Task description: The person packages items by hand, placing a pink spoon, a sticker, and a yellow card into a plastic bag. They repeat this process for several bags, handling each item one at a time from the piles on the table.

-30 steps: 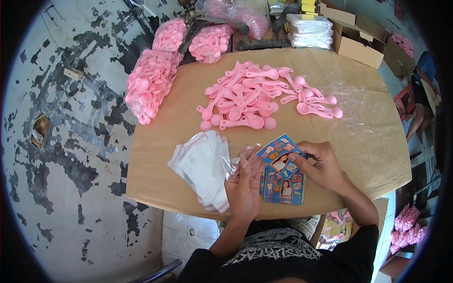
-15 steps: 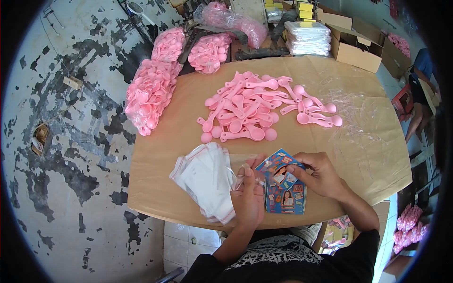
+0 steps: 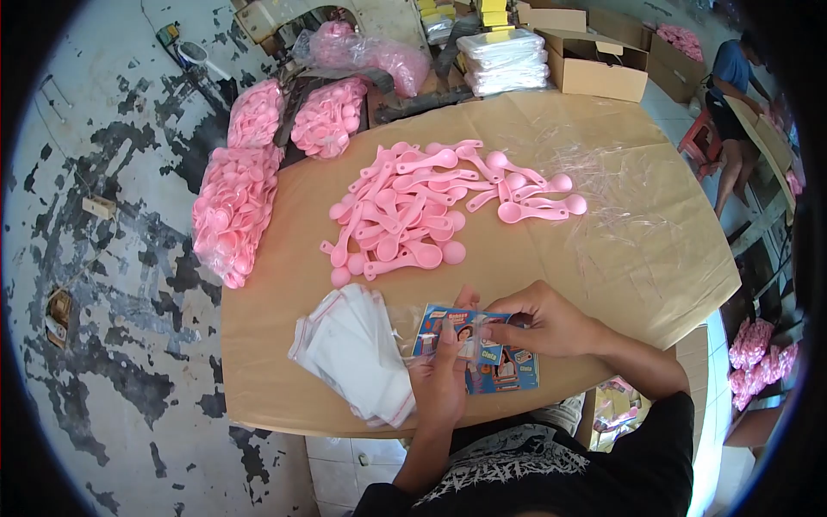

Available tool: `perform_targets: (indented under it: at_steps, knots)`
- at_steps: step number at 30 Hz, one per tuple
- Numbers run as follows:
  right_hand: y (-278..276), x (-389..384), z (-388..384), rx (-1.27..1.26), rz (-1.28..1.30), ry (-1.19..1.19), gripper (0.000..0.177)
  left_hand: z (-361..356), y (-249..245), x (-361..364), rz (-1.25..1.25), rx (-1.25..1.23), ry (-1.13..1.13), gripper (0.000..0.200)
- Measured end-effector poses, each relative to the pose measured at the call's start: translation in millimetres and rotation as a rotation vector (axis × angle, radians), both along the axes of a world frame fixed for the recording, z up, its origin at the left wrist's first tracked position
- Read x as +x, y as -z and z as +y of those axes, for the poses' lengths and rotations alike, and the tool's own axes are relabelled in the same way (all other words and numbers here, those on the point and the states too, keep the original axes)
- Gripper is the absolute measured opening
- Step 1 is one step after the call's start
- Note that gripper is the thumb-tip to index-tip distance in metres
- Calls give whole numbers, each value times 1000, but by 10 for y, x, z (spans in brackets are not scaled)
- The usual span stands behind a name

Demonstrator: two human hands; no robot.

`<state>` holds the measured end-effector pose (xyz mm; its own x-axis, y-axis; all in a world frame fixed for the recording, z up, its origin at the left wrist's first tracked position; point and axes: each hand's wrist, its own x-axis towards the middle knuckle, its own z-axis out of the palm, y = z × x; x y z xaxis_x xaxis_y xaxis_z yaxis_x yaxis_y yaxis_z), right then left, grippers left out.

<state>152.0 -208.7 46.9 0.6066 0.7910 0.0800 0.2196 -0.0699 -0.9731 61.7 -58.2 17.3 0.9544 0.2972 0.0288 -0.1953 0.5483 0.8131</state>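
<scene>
A blue printed card [image 3: 438, 320] is held between my two hands, over a stack of similar cards [image 3: 524, 372] near the table's front edge. My left hand [image 3: 441, 370] grips the card's left part along with clear film, its thumb on top. My right hand [image 3: 543, 323] pinches the card's right side between thumb and fingers. Left of my left hand lies a fanned pile of white-looking clear bags [image 3: 353, 358]. Beyond my hands is a heap of pink measuring spoons [image 3: 405, 207].
Bags of pink spoons [image 3: 233, 207] line the table's left edge. Thin clear strips [image 3: 612, 198] lie on the right of the brown table [image 3: 284, 353]. Stacked clear packets [image 3: 504, 60] and an open cardboard box [image 3: 599, 73] stand at the back. Another person [image 3: 732, 103] is at the far right.
The camera view has turned, shifting the table leftward. My left hand now holds the upper card, which lies flatter and overlaps clear film. More of the other person shows.
</scene>
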Motion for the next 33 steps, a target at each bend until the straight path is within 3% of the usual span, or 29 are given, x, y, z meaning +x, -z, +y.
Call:
perform_targets:
  at_steps: [3, 6, 13, 17, 18, 21, 24, 26, 27, 30, 33]
  knots:
    - [75, -46, 51, 119, 55, 66, 19, 5, 22, 2, 6, 56, 6, 43]
    - [100, -23, 39, 79, 92, 34, 20, -4, 24, 15, -36, -74, -40, 44]
    - [90, -68, 39, 114, 117, 5, 19, 57, 55, -23, -70, 113, 159, 40]
    - [61, -64, 43, 51, 158, 1, 19, 28, 31, -8, -110, 355, 169, 57]
    - [50, -53, 41, 0, 156, -8, 19, 68, 130, 29, -209, 484, 187, 70]
    - [145, -70, 70, 105, 222, -21, 22, -33, 159, -16, -281, 116, 149, 85]
    - [51, -46, 53, -89, 102, -26, 17, 65, 204, -83, -375, -47, 3, 63]
    - [-71, -146, 165, 73, 303, 68, 18, 105, 174, -86, -417, -54, -62, 50]
    - [-104, -182, 208, 153, 403, 113, 21, 92, 165, -94, -390, -24, -41, 50]
    - [76, -89, 86, -17, 393, -73, 19, -47, 57, -85, -385, 26, 54, 48]
    - [305, 43, 88, 38, -94, -234, 14, 38, 212, 37, -625, 600, 148, 48]
